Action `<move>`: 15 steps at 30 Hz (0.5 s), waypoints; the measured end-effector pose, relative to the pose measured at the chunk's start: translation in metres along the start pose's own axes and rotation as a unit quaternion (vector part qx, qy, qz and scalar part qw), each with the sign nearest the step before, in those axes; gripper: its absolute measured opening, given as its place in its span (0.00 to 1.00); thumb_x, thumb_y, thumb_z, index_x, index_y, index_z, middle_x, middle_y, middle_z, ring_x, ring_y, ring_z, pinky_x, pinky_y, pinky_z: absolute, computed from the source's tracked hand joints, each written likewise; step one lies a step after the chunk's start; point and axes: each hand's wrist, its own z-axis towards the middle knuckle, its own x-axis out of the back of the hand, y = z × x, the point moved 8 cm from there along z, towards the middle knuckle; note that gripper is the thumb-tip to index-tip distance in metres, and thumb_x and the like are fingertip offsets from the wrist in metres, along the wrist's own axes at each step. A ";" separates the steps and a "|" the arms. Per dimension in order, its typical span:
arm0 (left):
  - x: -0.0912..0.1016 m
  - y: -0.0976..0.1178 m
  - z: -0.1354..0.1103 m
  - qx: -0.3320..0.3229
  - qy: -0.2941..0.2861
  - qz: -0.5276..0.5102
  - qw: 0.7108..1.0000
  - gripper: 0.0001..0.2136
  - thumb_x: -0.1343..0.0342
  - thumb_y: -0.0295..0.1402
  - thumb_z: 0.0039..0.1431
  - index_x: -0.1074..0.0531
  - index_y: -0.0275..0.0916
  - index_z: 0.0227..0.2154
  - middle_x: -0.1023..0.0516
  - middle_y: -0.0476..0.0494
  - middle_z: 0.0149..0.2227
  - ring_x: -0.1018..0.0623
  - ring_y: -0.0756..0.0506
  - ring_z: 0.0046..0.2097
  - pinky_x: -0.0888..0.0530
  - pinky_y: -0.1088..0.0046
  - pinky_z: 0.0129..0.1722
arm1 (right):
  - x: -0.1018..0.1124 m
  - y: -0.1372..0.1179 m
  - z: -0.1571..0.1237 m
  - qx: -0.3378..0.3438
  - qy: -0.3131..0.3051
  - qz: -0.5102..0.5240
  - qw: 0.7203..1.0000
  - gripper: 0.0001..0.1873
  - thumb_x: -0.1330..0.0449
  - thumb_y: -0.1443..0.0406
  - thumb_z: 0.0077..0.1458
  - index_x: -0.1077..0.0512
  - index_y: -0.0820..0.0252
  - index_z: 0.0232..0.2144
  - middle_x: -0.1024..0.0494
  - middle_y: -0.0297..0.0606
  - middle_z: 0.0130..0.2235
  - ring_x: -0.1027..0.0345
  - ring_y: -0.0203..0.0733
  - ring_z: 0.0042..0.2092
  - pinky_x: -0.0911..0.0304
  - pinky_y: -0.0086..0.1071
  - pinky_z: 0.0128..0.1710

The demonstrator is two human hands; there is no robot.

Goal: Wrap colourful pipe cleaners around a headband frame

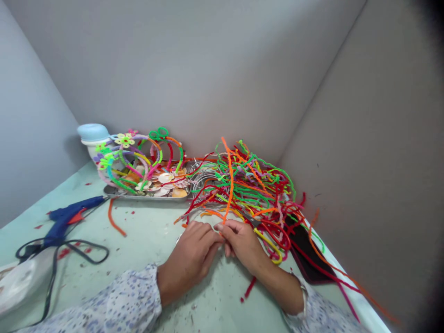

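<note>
An orange pipe cleaner (230,185) rises upright from between my two hands at the front middle of the table. My right hand (244,245) pinches it near its lower part with thumb and forefinger. Close against it, my left hand (194,247) is closed too, its fingertips at the pipe cleaner's lower end. That lower end is mostly hidden by the fingers. Just right of my right hand lie scissors (274,249) with red and yellow handles. Behind both hands spreads a tangled pile of coloured pipe cleaners (249,189).
A metal tray (152,198) holds shells and decorated hoops (135,162), with silver wire rings (204,185) beside it. A blue glue gun (65,212) with a looping cord lies left. A white bottle (95,138) stands behind; a dark flat object (308,259) lies right. Walls enclose the table.
</note>
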 end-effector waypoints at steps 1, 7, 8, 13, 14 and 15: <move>0.001 0.001 0.000 -0.007 0.005 0.000 1.000 0.08 0.53 0.26 0.64 0.29 0.40 0.37 0.27 0.45 0.34 0.31 0.45 0.37 0.36 0.67 0.39 | 0.000 0.001 0.000 0.002 -0.001 -0.001 1.000 0.19 0.46 0.57 0.58 0.36 0.59 0.18 0.37 0.25 0.11 0.47 0.30 0.15 0.50 0.24 0.18; 0.003 0.005 -0.001 -0.036 0.014 0.005 0.999 0.08 0.52 0.26 0.64 0.29 0.41 0.39 0.26 0.46 0.35 0.31 0.46 0.37 0.36 0.67 0.39 | 0.001 0.002 0.001 0.009 0.000 -0.001 1.000 0.19 0.45 0.57 0.59 0.35 0.59 0.19 0.37 0.25 0.12 0.47 0.30 0.15 0.50 0.24 0.18; 0.004 0.005 -0.002 -0.037 0.019 0.006 0.999 0.08 0.52 0.26 0.64 0.29 0.41 0.40 0.26 0.45 0.35 0.31 0.46 0.38 0.36 0.67 0.39 | 0.001 0.002 0.001 0.008 0.000 0.002 1.000 0.19 0.45 0.56 0.59 0.34 0.59 0.19 0.37 0.25 0.12 0.47 0.30 0.15 0.50 0.24 0.18; 0.005 0.003 -0.003 -0.040 0.030 0.003 0.999 0.08 0.51 0.25 0.63 0.29 0.39 0.40 0.26 0.45 0.34 0.31 0.46 0.38 0.36 0.67 0.40 | 0.000 0.001 0.001 0.012 0.003 0.040 0.999 0.19 0.46 0.54 0.59 0.31 0.60 0.23 0.35 0.26 0.12 0.46 0.30 0.15 0.50 0.23 0.16; 0.005 0.002 -0.003 -0.039 0.031 0.003 0.999 0.07 0.51 0.25 0.63 0.29 0.39 0.40 0.26 0.45 0.34 0.31 0.46 0.37 0.36 0.67 0.40 | 0.000 0.002 0.001 0.013 0.003 0.050 0.999 0.18 0.46 0.53 0.59 0.30 0.61 0.26 0.35 0.26 0.13 0.46 0.30 0.15 0.51 0.23 0.16; 0.005 0.002 -0.003 -0.037 0.032 0.003 0.999 0.07 0.51 0.25 0.63 0.29 0.38 0.40 0.26 0.45 0.34 0.31 0.46 0.37 0.36 0.67 0.40 | 0.000 0.002 0.001 0.016 0.003 0.061 0.998 0.18 0.47 0.53 0.59 0.29 0.61 0.29 0.34 0.26 0.13 0.46 0.30 0.15 0.50 0.23 0.16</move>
